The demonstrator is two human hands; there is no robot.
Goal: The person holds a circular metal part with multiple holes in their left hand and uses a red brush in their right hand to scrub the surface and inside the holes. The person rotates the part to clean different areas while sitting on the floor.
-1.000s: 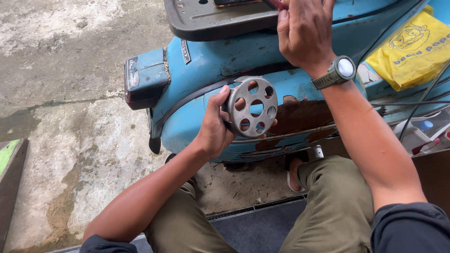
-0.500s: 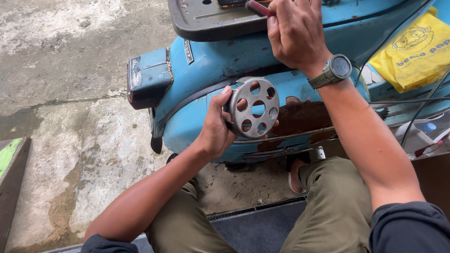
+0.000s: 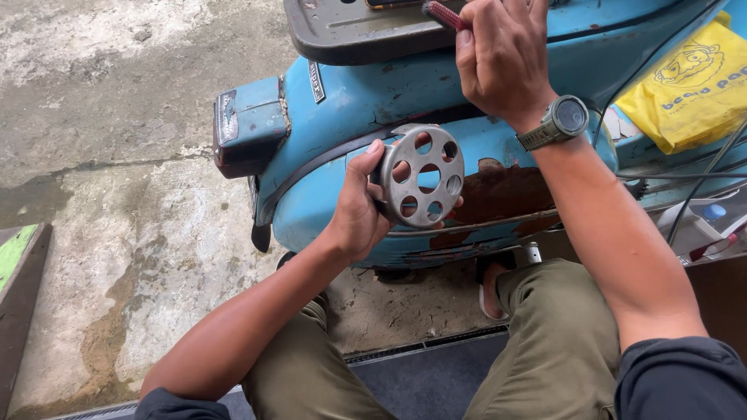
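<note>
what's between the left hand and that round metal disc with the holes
Nothing visible. The left hand already grips the perforated metal disc by its rim, held in front of the blue scooter body.

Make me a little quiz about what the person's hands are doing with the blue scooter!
1. True or false: the left hand holds a round metal disc with holes.
2. What does the right hand grip? A) a red-handled tool B) a yellow bag C) a bottle
3. Fill in: on the right wrist sits a ____.

Key: 1 true; 2 A; 3 watch. The disc is in front of the rusty blue scooter side panel.
</note>
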